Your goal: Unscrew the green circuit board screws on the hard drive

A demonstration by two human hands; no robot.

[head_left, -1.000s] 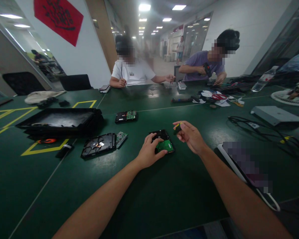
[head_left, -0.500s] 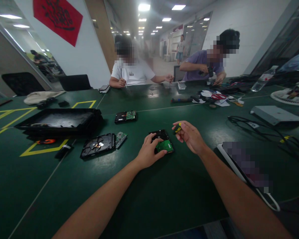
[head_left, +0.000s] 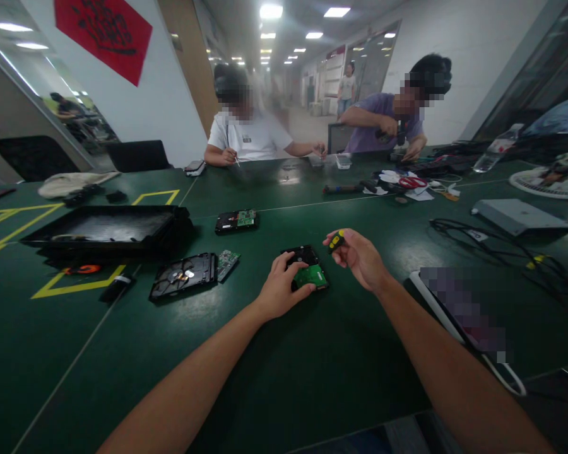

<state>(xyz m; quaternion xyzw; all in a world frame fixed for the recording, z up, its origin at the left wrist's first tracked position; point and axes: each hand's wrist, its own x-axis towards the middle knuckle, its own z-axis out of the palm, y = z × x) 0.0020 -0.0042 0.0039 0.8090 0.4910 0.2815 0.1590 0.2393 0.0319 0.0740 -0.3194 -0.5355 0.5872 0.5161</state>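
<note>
A hard drive [head_left: 305, 253] lies flat on the green table, its green circuit board [head_left: 315, 275] facing up. My left hand [head_left: 280, 285] rests on its left side, fingers curved over the far part and thumb by the near edge, holding it down. Just right of the drive and above the table, my right hand [head_left: 360, 257] grips a small yellow-and-black screwdriver [head_left: 336, 239] by the handle. The shaft cannot be made out. To the left lie an opened drive casing [head_left: 182, 277] and a loose circuit board [head_left: 228, 265]. Another hard drive [head_left: 236, 221] sits farther back.
Stacked black trays [head_left: 104, 224] stand at the left. A pixelated phone-like device [head_left: 459, 309] lies by my right forearm, with black cables [head_left: 473, 236] and a grey box [head_left: 520, 215] beyond. Two people work across the table [head_left: 265, 353], near scissors [head_left: 413, 183] and a bottle [head_left: 499, 148].
The screwdriver handle has turned slightly in my right hand, showing more yellow. My left hand stays on the drive. The whole view has shifted a little.
</note>
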